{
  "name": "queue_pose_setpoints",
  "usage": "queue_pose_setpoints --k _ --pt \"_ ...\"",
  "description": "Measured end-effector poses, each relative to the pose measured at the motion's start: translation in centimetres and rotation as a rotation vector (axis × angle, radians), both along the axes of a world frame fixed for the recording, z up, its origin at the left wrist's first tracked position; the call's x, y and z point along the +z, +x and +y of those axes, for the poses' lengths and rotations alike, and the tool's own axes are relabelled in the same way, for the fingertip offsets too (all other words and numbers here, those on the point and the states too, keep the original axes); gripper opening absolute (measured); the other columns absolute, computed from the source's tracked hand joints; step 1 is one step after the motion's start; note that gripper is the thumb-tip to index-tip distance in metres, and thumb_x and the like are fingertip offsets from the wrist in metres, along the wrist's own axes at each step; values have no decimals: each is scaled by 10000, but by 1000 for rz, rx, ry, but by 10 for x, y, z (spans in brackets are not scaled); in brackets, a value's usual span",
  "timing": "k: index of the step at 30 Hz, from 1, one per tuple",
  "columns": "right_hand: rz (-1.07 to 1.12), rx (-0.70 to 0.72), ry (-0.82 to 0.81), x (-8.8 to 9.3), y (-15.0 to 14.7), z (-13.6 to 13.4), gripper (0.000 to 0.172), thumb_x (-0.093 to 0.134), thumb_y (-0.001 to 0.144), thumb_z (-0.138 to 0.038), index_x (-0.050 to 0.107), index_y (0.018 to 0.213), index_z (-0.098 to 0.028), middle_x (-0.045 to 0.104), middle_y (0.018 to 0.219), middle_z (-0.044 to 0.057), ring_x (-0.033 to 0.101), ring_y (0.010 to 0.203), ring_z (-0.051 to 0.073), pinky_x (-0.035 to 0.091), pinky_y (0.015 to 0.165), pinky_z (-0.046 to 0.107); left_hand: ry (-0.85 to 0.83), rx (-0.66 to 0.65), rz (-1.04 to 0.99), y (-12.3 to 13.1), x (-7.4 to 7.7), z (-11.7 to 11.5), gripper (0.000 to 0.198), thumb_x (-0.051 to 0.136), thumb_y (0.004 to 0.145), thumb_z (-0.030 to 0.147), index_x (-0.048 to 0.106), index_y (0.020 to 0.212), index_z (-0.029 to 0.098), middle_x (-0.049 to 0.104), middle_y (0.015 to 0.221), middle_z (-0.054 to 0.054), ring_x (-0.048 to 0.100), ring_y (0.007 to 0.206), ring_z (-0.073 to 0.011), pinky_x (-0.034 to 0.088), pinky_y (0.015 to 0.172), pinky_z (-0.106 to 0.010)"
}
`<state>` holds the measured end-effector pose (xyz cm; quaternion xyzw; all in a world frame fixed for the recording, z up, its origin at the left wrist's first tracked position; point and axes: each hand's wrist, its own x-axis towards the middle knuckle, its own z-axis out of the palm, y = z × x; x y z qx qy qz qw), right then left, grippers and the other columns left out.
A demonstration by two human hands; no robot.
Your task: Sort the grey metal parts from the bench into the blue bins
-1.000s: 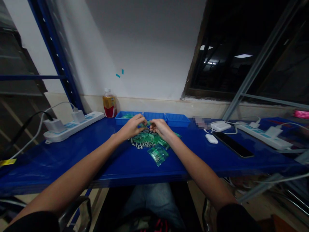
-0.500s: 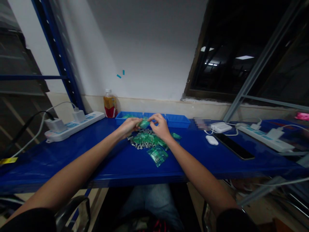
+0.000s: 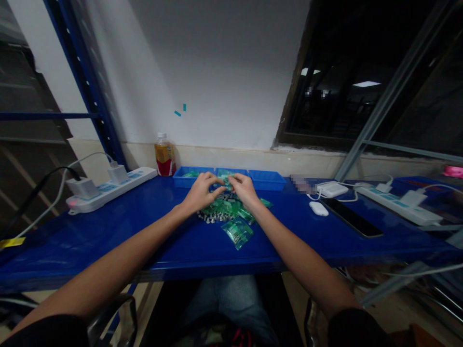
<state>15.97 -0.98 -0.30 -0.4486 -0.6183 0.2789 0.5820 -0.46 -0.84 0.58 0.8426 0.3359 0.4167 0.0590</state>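
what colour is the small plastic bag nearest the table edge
The small plastic bag is green; head view.

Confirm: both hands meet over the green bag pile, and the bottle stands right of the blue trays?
No: the head view shows the bottle left of the blue trays. Left hand and right hand do meet over the green bag pile.

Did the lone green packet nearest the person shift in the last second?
No. The green packet sits just as before, at the same gap from the table's front edge.
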Motion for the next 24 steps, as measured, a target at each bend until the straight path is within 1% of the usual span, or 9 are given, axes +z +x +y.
queue_pose_setpoints --k 4,6,9,12,14,16,18,21,24 --pt "-382 -69 376 -1 -1 -5 202 524 841 -247 695 934 -193 600 828 34 542 761 144 427 726 268 -577 -25 -338 -2 3 6 498 401 841 544 663 812 122 616 721 -69 536 624 -167 371 585 -278" --pt "-502 -59 458 -2 -2 -8 225 518 853 -220 697 988 -207 580 860 48 541 826 157 430 775 285 -801 -46 -487 -4 4 9 460 477 787 534 648 754 108 596 665 -62 497 531 -133 322 508 -253" --pt "-600 -70 506 -1 -2 -10 242 521 848 -187 696 1008 -231 556 901 55 518 905 176 427 837 315 -953 -51 -631 -7 7 14 259 642 668 369 603 667 113 556 600 -31 471 492 -102 305 482 -231" --pt "-608 -112 485 3 1 -12 260 522 843 -187 680 1042 -243 547 944 58 500 952 189 416 884 339 -903 -28 -748 -12 13 20 199 679 623 286 574 652 119 555 615 -18 466 498 -87 315 481 -217" --pt "-580 -142 451 7 4 -13 255 525 840 -204 673 1046 -228 546 936 62 503 956 198 411 897 351 -805 13 -824 -19 16 27 252 677 641 349 590 707 121 576 656 -21 472 508 -84 319 485 -211" --pt "-560 -161 420 10 7 -13 240 523 839 -218 676 1023 -213 547 921 64 511 949 203 410 895 355 -718 75 -806 -27 15 34 354 628 688 462 624 813 130 610 702 -34 493 525 -98 322 490 -215" --pt "-558 -175 398 11 10 -12 221 521 839 -231 683 986 -202 551 910 64 516 941 203 409 886 349 -638 158 -612 -34 9 40 431 561 724 540 653 850 138 633 700 -47 515 542 -127 330 503 -233" --pt "-600 -184 350 9 14 -8 200 527 840 -253 690 940 -193 573 894 64 519 934 202 396 882 343 -439 237 -136 -39 -4 46 324 582 703 469 683 718 161 643 646 -53 553 602 -185 353 562 -263" --pt "-670 -168 286 7 17 -5 192 534 841 -263 690 930 -194 601 859 57 530 892 193 389 858 331 -290 144 167 -36 -8 43 188 572 691 328 697 704 189 675 712 -53 584 677 -206 372 624 -266"
